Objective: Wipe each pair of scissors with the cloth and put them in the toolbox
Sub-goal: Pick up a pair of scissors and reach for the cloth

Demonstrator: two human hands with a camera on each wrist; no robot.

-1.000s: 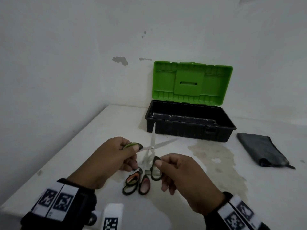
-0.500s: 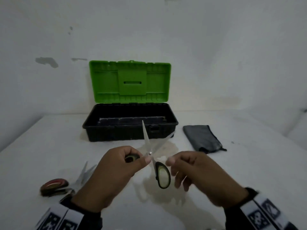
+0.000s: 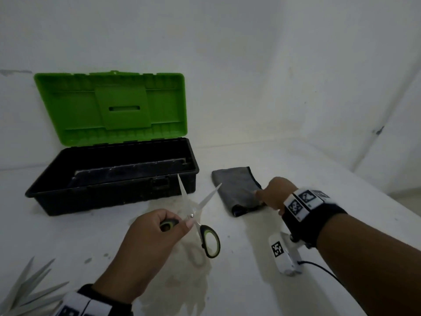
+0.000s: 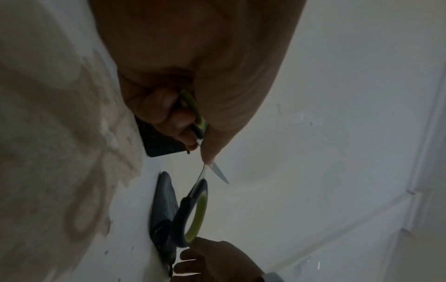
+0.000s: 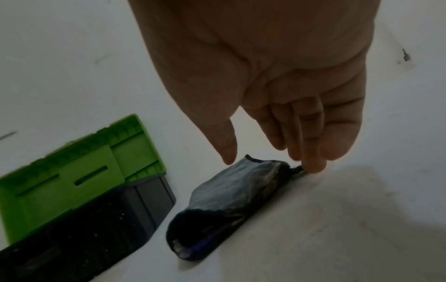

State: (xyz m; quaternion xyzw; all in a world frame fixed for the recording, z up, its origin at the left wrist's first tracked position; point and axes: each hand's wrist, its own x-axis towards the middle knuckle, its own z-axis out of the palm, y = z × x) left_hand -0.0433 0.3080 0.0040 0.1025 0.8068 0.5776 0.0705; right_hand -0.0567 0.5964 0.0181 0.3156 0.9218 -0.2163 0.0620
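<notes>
- Step in hand, as I judge it: fetching the cloth [image 3: 237,190] so the first pair can be wiped. No wiping yet.
- My left hand [image 3: 150,238] is curled round one loop of the green-and-black scissors [image 3: 198,222]. They are held up off the tabletop [image 3: 250,281], blades spread in a V, points aimed toward the toolbox [image 3: 109,183]. The other loop hangs free below my thumb.
- My right hand [image 3: 273,195] is at the near right end of the cloth, well apart from the left. In the right wrist view the fingers [image 5: 313,148] are straight, tips down at the cloth's corner, thumb just over its top edge. No pinch closed on it that I can see.
- Cloth: dark grey, folded, flat on the tabletop just right of the toolbox and not touching it.
- Toolbox: black tray, green lid [image 3: 114,106] standing open against the wall. What I can see of the tray holds no scissors.
- More scissors [image 3: 27,283] lie at the lower left edge of the head view; only pale blades show, handles out of frame.
- Next move calls for: closing thumb and fingers on the cloth, lifting it clear, bringing it across to the blades.
- Caution: blades are open and the points exposed. Wipe along the flats, away from the edge, left hand holding steady.
</notes>
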